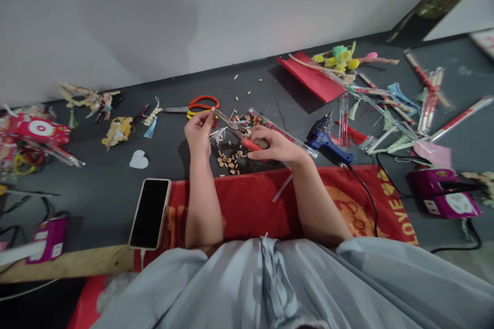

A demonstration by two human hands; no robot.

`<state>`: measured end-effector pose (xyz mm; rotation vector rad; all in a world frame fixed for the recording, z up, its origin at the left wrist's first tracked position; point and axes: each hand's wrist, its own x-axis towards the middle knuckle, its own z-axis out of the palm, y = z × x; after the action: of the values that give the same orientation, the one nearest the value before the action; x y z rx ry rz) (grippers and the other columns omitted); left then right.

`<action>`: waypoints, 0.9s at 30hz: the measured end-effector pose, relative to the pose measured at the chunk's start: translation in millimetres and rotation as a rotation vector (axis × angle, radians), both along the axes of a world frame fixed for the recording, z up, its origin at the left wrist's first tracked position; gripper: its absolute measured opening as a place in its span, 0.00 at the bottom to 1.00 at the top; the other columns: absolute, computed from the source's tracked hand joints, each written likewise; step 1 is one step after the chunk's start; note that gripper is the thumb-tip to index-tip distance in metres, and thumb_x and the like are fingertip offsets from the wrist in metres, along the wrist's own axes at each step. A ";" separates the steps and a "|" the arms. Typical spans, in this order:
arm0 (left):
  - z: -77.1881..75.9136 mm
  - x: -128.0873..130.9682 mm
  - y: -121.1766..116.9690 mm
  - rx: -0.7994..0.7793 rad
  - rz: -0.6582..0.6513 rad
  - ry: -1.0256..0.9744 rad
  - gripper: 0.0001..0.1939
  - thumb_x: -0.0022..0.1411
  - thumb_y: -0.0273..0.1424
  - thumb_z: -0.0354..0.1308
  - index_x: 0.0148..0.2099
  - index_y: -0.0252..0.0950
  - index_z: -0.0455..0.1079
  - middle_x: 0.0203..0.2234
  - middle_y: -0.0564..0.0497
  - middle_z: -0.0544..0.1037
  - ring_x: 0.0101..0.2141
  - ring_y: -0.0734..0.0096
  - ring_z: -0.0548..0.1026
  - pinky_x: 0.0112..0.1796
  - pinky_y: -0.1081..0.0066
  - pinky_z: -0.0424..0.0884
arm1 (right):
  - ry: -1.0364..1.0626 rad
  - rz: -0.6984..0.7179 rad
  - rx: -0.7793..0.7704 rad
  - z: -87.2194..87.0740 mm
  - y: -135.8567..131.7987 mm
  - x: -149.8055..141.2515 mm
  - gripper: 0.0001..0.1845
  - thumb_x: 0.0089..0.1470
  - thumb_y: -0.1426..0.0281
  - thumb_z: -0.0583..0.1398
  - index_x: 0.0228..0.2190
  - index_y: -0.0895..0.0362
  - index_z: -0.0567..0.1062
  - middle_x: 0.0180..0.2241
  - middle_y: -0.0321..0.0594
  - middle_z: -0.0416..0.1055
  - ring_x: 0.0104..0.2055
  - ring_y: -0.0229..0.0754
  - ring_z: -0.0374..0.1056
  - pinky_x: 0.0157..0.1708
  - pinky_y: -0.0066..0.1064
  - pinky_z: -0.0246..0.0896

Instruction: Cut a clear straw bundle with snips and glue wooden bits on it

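Soft, rather dim light; a broad, faint shadow falls across the pale grey wall [239, 15]. The dark grey table [111, 169] looks slightly soft-focused, and wide-angle distortion stretches the outer edges.

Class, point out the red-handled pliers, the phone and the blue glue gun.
Red-handled pliers [248, 142]: head view, on the red handle.
Phone [150, 214]: head view, on the dark screen.
Blue glue gun [320, 138]: head view, on the plastic body.
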<state>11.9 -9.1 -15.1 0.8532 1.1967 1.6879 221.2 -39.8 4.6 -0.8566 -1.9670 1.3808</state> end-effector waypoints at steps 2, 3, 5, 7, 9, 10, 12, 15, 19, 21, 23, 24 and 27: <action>-2.0 -0.3 0.2 -0.004 -0.020 0.018 0.17 0.37 0.40 0.72 0.27 0.36 0.73 0.20 0.55 0.76 0.21 0.79 0.72 0.25 0.76 0.68 | 0.001 0.013 0.020 0.0 0.6 0.2 0.17 0.46 0.61 0.66 0.23 0.57 0.65 0.29 0.33 0.56 0.33 0.35 0.55 0.35 0.29 0.48; -2.9 -0.3 0.3 -0.004 -0.032 0.025 0.17 0.37 0.40 0.71 0.28 0.36 0.73 0.20 0.55 0.76 0.21 0.79 0.72 0.24 0.76 0.68 | 0.002 0.016 0.028 0.1 0.9 0.2 0.16 0.46 0.61 0.65 0.23 0.57 0.65 0.29 0.33 0.56 0.33 0.36 0.55 0.36 0.29 0.48; -4.1 -0.2 0.5 -0.008 -0.052 0.033 0.16 0.38 0.39 0.71 0.28 0.35 0.73 0.20 0.55 0.75 0.20 0.79 0.72 0.24 0.76 0.67 | 0.011 0.018 0.035 0.3 1.4 0.4 0.16 0.46 0.62 0.65 0.23 0.57 0.65 0.28 0.33 0.56 0.34 0.36 0.55 0.37 0.29 0.48; -4.6 0.1 0.5 -0.019 -0.054 0.034 0.16 0.37 0.38 0.71 0.27 0.35 0.73 0.20 0.55 0.75 0.20 0.79 0.72 0.24 0.76 0.67 | 0.017 0.021 0.032 0.7 1.7 0.4 0.16 0.47 0.62 0.65 0.23 0.57 0.65 0.28 0.33 0.56 0.33 0.35 0.55 0.36 0.29 0.47; -4.8 0.2 0.4 -0.034 -0.047 0.031 0.16 0.36 0.38 0.71 0.27 0.35 0.73 0.19 0.55 0.75 0.20 0.79 0.72 0.23 0.76 0.67 | 0.019 0.025 0.032 1.0 1.8 0.3 0.16 0.47 0.62 0.65 0.22 0.57 0.65 0.28 0.32 0.56 0.32 0.35 0.54 0.36 0.29 0.47; -4.9 0.2 0.4 -0.040 -0.043 0.029 0.16 0.36 0.37 0.71 0.26 0.35 0.73 0.19 0.55 0.75 0.20 0.79 0.72 0.23 0.76 0.67 | 0.018 0.026 0.032 1.1 1.7 0.3 0.16 0.46 0.62 0.65 0.22 0.57 0.65 0.28 0.32 0.56 0.32 0.35 0.54 0.36 0.29 0.47; -5.7 -0.1 0.4 -0.046 -0.036 0.032 0.15 0.37 0.36 0.71 0.27 0.35 0.73 0.20 0.55 0.76 0.20 0.79 0.72 0.23 0.76 0.67 | 0.016 0.028 0.031 1.3 1.5 0.1 0.16 0.46 0.62 0.65 0.22 0.57 0.65 0.28 0.33 0.56 0.33 0.35 0.54 0.35 0.29 0.46; -7.3 -0.7 0.8 -0.047 -0.017 0.062 0.13 0.38 0.35 0.70 0.27 0.35 0.73 0.20 0.55 0.76 0.20 0.78 0.72 0.23 0.76 0.67 | 0.012 0.030 0.024 1.6 1.2 0.0 0.16 0.46 0.62 0.65 0.22 0.57 0.65 0.27 0.33 0.56 0.32 0.35 0.53 0.34 0.29 0.46; -8.0 -0.9 1.1 -0.058 -0.008 0.118 0.12 0.40 0.34 0.69 0.27 0.35 0.72 0.21 0.55 0.76 0.21 0.77 0.73 0.23 0.76 0.67 | 0.013 0.032 0.017 2.2 1.6 0.7 0.17 0.47 0.62 0.65 0.21 0.57 0.63 0.26 0.32 0.55 0.32 0.35 0.53 0.33 0.29 0.45; -7.6 -0.7 0.9 -0.062 -0.006 0.130 0.12 0.40 0.34 0.68 0.27 0.35 0.72 0.20 0.54 0.76 0.21 0.77 0.73 0.24 0.76 0.67 | 0.006 0.037 0.004 2.4 2.1 1.3 0.18 0.47 0.62 0.64 0.21 0.57 0.62 0.26 0.32 0.55 0.30 0.35 0.52 0.32 0.29 0.45; -7.5 -0.6 0.9 -0.063 -0.007 0.132 0.12 0.40 0.35 0.68 0.28 0.35 0.73 0.21 0.54 0.76 0.21 0.77 0.73 0.23 0.76 0.67 | 0.001 0.043 -0.014 2.5 2.5 1.9 0.18 0.48 0.62 0.64 0.21 0.56 0.61 0.25 0.31 0.54 0.28 0.34 0.51 0.31 0.29 0.44; -7.5 -0.6 1.0 -0.064 -0.008 0.131 0.13 0.40 0.36 0.69 0.28 0.35 0.73 0.21 0.54 0.76 0.21 0.77 0.73 0.23 0.75 0.67 | 0.002 0.044 -0.023 2.6 2.7 2.1 0.18 0.48 0.62 0.64 0.21 0.56 0.60 0.25 0.31 0.53 0.28 0.34 0.50 0.30 0.29 0.44; -7.8 -0.7 1.4 -0.067 -0.009 0.124 0.14 0.39 0.36 0.69 0.28 0.35 0.73 0.21 0.54 0.76 0.22 0.77 0.73 0.24 0.75 0.68 | 0.004 0.035 -0.043 2.8 2.7 2.4 0.18 0.47 0.62 0.63 0.21 0.56 0.60 0.24 0.31 0.52 0.28 0.34 0.50 0.29 0.29 0.44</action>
<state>11.2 -7.7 -23.0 0.9318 1.3232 1.5983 223.6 -37.0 7.4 -0.8423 -1.9643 1.4489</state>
